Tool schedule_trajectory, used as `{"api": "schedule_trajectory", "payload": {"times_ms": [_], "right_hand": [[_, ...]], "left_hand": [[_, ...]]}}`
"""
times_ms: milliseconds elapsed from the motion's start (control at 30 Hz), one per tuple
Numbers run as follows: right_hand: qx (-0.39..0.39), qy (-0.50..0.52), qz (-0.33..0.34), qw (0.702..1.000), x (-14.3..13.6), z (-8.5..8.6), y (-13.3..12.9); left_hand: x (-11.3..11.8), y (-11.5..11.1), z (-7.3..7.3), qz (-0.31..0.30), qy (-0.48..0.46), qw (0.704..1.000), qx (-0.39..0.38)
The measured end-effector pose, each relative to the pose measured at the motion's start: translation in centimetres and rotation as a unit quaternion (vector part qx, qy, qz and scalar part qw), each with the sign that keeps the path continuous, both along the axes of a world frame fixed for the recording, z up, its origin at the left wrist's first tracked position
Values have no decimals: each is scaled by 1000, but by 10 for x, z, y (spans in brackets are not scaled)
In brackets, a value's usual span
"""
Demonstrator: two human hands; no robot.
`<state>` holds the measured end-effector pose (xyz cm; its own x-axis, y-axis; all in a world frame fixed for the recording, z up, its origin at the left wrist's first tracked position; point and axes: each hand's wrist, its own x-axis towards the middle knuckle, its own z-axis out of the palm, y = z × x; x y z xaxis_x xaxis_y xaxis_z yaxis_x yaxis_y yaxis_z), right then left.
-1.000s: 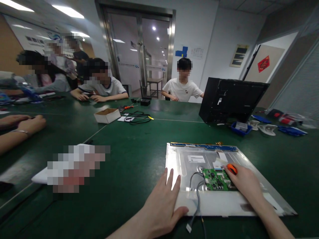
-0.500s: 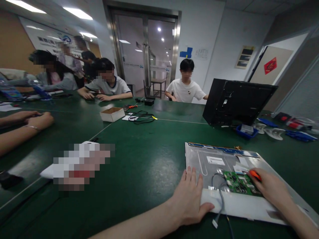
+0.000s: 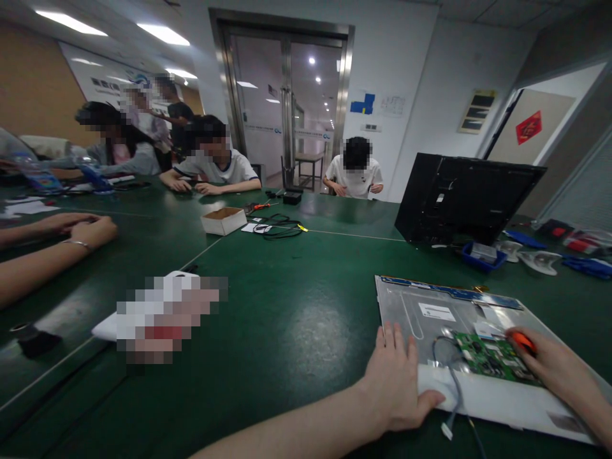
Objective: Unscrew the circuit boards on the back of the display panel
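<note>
Beneath the open left hand [image 3: 394,379], one silver metal panel [image 3: 463,308] is lying on the green bench [image 3: 287,287]. The right hand [image 3: 557,363] is gripping one orange handle [image 3: 526,343] over one green circuit board [image 3: 492,357].

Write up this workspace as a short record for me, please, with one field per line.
Surface: green table
Workpiece: flat metal panel, lying on the table
Left hand: spread on the panel's left edge
Right hand: gripping an orange object over the green circuit board
Loose cable: hangs past the panel's near edge, ending in a white connector
Beyond the panel: black monitor-shaped housing, blue tray
</note>
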<state>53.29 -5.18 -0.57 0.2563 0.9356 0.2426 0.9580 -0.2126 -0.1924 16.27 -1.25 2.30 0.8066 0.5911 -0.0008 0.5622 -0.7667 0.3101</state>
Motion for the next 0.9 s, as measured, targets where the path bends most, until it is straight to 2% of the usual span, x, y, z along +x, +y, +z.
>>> {"api": "schedule_trajectory", "payload": {"times_ms": [200, 267, 367, 467, 600, 833, 900], "right_hand": [[22, 75, -61, 995, -4, 15, -25], [45, 108, -57, 992, -4, 13, -38], [30, 132, -25, 990, -4, 7, -54], [63, 130, -33, 989, -10, 2, -64], [69, 131, -28, 989, -11, 0, -66], [-16, 148, -23, 989, 29, -10, -56], [-32, 117, -15, 992, 35, -15, -51]], "left_hand": [[14, 1, -1, 6, -2, 1000, 8], [16, 1, -2, 8, -4, 1000, 11], [16, 1, -2, 9, -1, 1000, 15], [15, 1, -2, 6, 1, 1000, 14], [13, 2, -4, 5, 0, 1000, 14], [12, 5, -8, -1, -9, 1000, 16], [13, 6, -8, -4, -10, 1000, 17]]}}
